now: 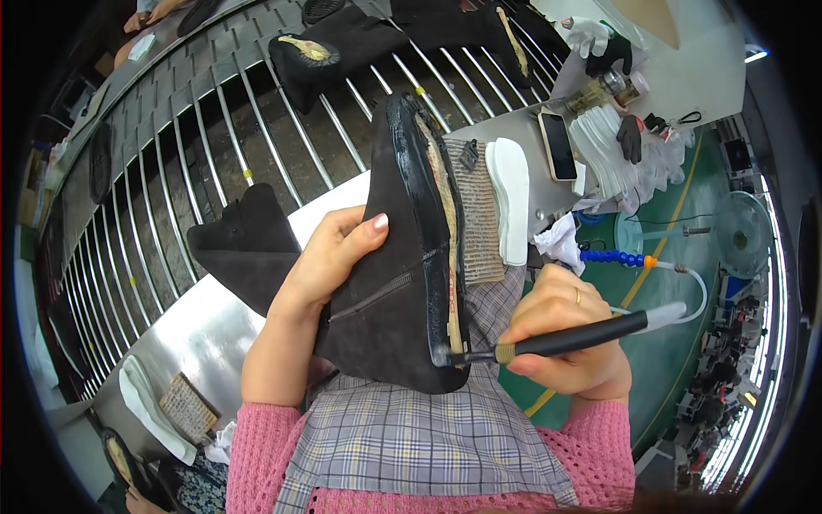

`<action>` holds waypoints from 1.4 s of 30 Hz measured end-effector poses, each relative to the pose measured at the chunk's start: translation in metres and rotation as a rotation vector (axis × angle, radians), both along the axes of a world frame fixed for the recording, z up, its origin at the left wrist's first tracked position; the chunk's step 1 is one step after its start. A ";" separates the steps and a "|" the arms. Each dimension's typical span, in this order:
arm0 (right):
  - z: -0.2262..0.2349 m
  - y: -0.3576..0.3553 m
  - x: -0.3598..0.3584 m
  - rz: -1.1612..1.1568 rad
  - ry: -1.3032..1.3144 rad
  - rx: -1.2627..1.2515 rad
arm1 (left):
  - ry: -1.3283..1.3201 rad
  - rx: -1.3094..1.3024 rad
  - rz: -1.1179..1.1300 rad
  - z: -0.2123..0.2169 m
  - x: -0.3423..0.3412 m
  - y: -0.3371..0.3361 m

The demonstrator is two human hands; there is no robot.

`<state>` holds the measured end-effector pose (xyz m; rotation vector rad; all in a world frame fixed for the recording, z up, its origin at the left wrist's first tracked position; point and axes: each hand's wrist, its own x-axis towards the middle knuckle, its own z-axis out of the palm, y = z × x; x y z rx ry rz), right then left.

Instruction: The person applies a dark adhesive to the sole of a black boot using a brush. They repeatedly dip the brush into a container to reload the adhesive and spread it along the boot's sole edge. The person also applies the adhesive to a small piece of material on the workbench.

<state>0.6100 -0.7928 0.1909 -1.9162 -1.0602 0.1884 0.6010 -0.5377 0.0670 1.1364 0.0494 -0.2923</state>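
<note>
My left hand (334,248) grips a black suede ankle boot (377,300) from its left side, thumb pressed on the upper. The boot is tipped over, so a zipper shows and its unsoled bottom (449,231) faces right, with a pale strip framed by a shiny black edge. In my right hand (565,334) is a black-handled brush (582,336) with a translucent rear end. Its dark tip touches the bottom edge at the boot's near end. The bristles are too small to make out clearly.
Metal rollers (257,120) run along the far left, carrying other black boots (342,47). Another dark boot (244,248) lies left of my arm. To the right are white insoles (511,201), corrugated card (475,214), a phone (558,146) and a blue jointed hose (612,257).
</note>
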 end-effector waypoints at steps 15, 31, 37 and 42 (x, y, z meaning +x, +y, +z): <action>-0.007 -0.003 -0.009 -0.087 -0.390 -0.037 | 0.147 -0.176 0.098 -0.016 0.001 -0.020; 0.003 -0.007 0.020 -0.110 -0.019 -0.045 | 0.065 -0.030 0.057 -0.011 0.005 -0.028; 0.017 -0.011 0.012 -0.032 0.034 -0.066 | 0.078 -0.107 -0.044 -0.027 0.010 -0.022; 0.009 -0.005 0.022 -0.115 -0.080 -0.072 | 0.103 -0.118 -0.032 -0.028 0.015 -0.026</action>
